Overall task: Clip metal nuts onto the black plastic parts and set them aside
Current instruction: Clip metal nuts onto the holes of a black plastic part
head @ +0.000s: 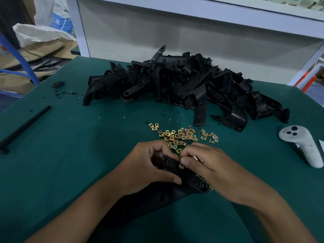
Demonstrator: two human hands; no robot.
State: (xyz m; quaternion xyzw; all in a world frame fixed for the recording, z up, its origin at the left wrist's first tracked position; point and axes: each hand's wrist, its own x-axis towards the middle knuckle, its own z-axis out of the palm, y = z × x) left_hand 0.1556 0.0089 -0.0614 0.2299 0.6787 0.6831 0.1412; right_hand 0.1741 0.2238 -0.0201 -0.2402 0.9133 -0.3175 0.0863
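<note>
the step in hand looks like the clipping itself: low in the middle of the frame the left hand (149, 165) grips one black plastic part (177, 183), fingers curled over its upper end and thumb laid along its near edge, while the right hand (205, 163) has its fingertips bunched against the same end, pinching what seems to be a metal nut (195, 157) of which only a brassy glint shows between the fingers; the two hands are together, touching at the part, and whether the nut is already seated on the edge cannot be told, since the fingers cover it; by my reading the next move calls for a firm push of the nut over the edge so its hole lines up with the hole in the plastic, with the left hand bracing against the shove, and then laying the part away from the heap; as to counts, one part is in the hands, the pile of black parts (184, 88) across the upper middle is too tangled to count, a few dozen at a guess, and the loose nuts (180, 135) scattered just above the hands number some fifty, too small and overlapped for an exact tally; also one black rod (24, 128) at the left, one white controller (301, 144) at the right, all on the green table (78, 155)
</note>
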